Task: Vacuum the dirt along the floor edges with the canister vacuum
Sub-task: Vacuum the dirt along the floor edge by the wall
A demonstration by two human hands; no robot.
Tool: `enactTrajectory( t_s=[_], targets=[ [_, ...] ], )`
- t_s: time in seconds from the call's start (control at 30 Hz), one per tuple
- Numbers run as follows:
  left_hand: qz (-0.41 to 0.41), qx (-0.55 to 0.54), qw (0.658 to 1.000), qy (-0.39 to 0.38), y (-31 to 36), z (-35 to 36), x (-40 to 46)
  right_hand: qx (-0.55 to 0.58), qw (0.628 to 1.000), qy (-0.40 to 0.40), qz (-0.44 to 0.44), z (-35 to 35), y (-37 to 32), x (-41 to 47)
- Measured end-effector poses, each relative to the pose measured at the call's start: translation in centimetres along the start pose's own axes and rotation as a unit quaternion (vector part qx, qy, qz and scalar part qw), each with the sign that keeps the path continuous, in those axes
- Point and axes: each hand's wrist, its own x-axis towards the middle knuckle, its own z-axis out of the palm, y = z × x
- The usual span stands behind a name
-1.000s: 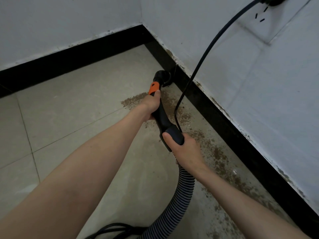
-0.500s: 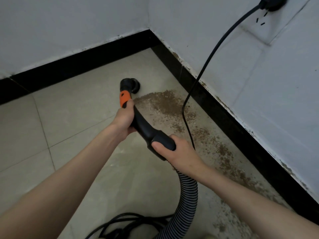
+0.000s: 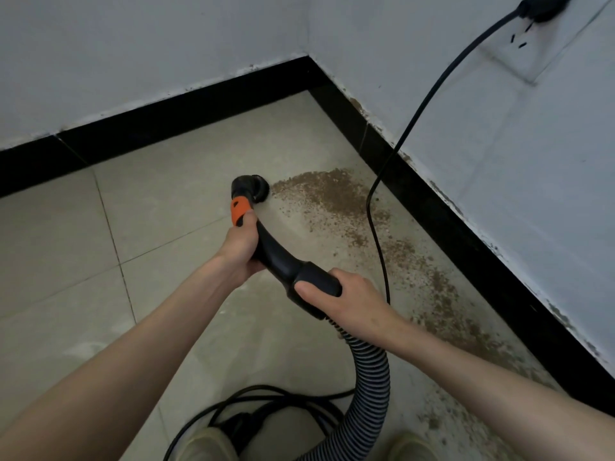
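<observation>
I hold a black vacuum handle [image 3: 283, 261] with both hands. My left hand [image 3: 239, 251] grips its front part just behind the orange band [image 3: 240, 211]. My right hand [image 3: 352, 301] grips the thick rear end, where the ribbed grey hose [image 3: 369, 377] joins. The round black nozzle [image 3: 249, 188] sits on the tiled floor, just left of a patch of brown dirt [image 3: 332, 194]. More of this dirt trails along the black baseboard [image 3: 466, 234] on the right wall toward me.
A black power cord [image 3: 429, 108] hangs from a wall plug [image 3: 542, 5] at the top right, crossing the dirt. Coiled cord [image 3: 266, 400] lies on the floor by my shoes [image 3: 206, 444]. Two white walls meet in a corner [image 3: 309, 58].
The nozzle has swung left, away from the right baseboard, and now sits at the left edge of the dirt patch. Both hands kept their hold on the handle.
</observation>
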Motion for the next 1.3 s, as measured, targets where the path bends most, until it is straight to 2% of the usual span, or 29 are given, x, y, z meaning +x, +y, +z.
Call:
enactTrajectory(
  t_s=[0.37, 1.3],
  targets=[
    [-0.022, 0.022, 0.999, -0.043, -0.1, 0.7, 0.5, -0.024, 0.999, 0.023, 0.025, -0.3, 0.1, -0.6],
    [0.005, 0.111, 0.984, -0.136, 1.7, 8.1, 2.5, 0.088, 0.985, 0.108, 0.097, -1.9, 2.2, -0.2]
  ],
)
